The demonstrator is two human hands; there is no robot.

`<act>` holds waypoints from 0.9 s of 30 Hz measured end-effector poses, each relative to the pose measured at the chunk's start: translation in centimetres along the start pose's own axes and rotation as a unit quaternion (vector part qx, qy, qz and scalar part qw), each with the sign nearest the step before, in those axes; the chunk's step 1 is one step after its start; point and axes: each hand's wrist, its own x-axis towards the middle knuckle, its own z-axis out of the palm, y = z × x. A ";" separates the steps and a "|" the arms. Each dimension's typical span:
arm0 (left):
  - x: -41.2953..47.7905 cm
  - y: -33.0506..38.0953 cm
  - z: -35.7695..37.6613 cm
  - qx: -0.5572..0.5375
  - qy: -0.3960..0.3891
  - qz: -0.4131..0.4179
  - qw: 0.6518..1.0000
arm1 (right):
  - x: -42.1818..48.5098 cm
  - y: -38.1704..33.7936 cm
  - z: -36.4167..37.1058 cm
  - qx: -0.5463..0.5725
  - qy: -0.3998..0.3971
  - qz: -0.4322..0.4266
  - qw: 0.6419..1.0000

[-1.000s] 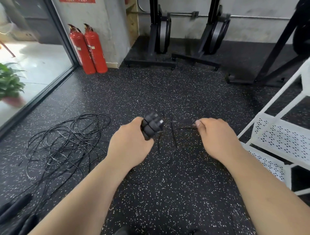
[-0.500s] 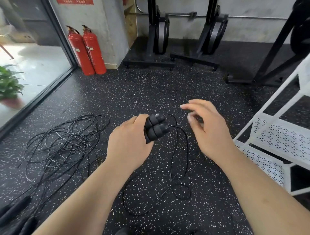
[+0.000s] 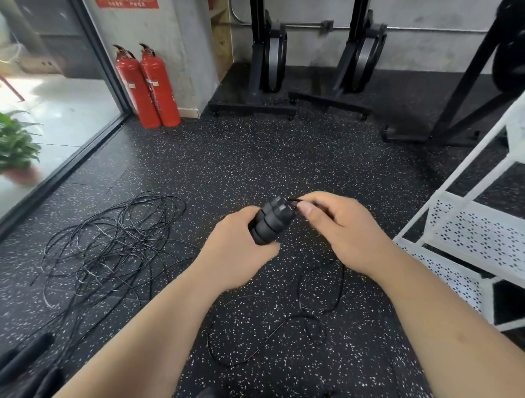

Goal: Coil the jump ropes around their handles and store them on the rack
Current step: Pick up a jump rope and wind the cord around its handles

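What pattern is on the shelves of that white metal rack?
The white metal rack has shelves perforated with small clustered holes; the head view shows it.

Lower ends of paired handles (image 3: 272, 218) were buried in left hand (image 3: 238, 255). Rope (image 3: 294, 200) vanished under pinching right hand (image 3: 341, 227). White rack (image 3: 468, 227) was cut by right edge. Spare handles (image 3: 25, 352) on floor (image 3: 255, 159) ran off lower-left corner. Red sign (image 3: 127, 3) was cropped at top, lettering unreadable. Extinguisher labels (image 3: 152, 83) too small to read.

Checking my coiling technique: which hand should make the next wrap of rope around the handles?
Probably the right. The right hand pinches the rope just beside the handles, while the left hand is occupied gripping both of them.
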 end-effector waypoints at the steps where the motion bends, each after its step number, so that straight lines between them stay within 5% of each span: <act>1: 0.2 -0.2 0.2 -0.036 -0.011 -0.010 0.999 | 0.0 -0.1 -0.2 0.001 0.009 0.002 1.000; 10: -0.5 1.0 1.9 -0.352 -0.098 -0.088 0.927 | 0.1 -0.8 0.5 -0.018 0.112 0.004 0.994; 15: -0.4 1.9 2.3 -0.535 -0.073 -0.155 0.827 | -0.1 -0.7 2.5 -0.035 0.146 0.018 0.989; 24: 0.2 2.3 2.2 -0.678 0.006 -0.211 0.704 | -1.5 -2.5 6.4 -0.060 0.169 -0.052 0.982; 27: 0.4 2.2 2.3 -0.672 0.019 -0.217 0.708 | -1.4 -2.4 6.9 -0.080 0.154 -0.071 0.982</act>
